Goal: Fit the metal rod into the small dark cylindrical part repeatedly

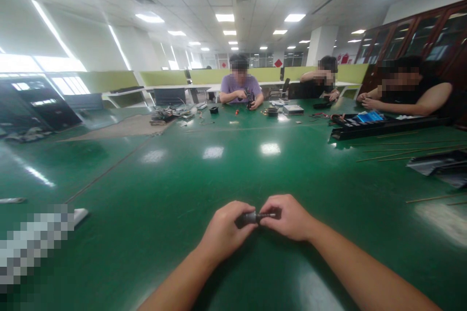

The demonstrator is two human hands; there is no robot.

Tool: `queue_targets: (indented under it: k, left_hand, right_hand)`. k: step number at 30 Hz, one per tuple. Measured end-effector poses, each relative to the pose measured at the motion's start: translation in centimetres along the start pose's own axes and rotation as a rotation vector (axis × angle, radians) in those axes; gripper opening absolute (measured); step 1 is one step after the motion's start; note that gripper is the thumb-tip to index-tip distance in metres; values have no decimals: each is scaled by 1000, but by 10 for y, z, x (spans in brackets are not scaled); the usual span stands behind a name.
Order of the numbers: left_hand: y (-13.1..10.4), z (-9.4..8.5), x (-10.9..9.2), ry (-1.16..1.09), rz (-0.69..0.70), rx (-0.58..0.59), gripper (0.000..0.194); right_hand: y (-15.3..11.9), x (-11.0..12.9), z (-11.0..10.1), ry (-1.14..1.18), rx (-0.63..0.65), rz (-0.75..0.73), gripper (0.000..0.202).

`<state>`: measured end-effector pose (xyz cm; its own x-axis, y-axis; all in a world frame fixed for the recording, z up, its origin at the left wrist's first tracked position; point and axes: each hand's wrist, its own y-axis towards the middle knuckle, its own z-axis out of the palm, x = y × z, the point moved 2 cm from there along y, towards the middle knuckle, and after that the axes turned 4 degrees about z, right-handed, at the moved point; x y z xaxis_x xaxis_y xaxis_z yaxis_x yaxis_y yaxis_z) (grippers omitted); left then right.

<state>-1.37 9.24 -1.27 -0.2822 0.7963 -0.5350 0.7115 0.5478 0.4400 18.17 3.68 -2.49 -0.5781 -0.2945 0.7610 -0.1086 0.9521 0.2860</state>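
Note:
Close to the table's near side, my left hand (228, 228) is closed round a small grey metal cylinder (250, 217), held level just above the green tabletop (175, 180). From the cylinder's right end a thin dark shaft (266, 215) points right. My right hand (288, 216) pinches this shaft between thumb and fingers, its fingertips nearly touching those of my left hand. Whether the cylinder and shaft are one piece cannot be made out.
Across the table sit three people (241, 85). Electronic parts (164, 114) lie at the far left, a black tray (365, 126) with a blue item at the far right. Thin rods (394, 149) lie at right. A blurred white object (36, 240) is at left.

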Motion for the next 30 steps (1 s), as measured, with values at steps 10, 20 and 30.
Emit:
queue_targets:
  k: [10, 20, 30]
  left_hand:
    - [-1, -3, 1, -5, 22, -15, 23]
    - [0, -3, 2, -15, 27, -29, 24]
    - [0, -4, 4, -6, 19, -27, 24]
  right_hand:
    - [1, 0, 0, 10, -7, 65, 7]
    - [0, -2, 0, -14, -11, 39, 7]
    - [0, -4, -1, -24, -19, 35, 6]
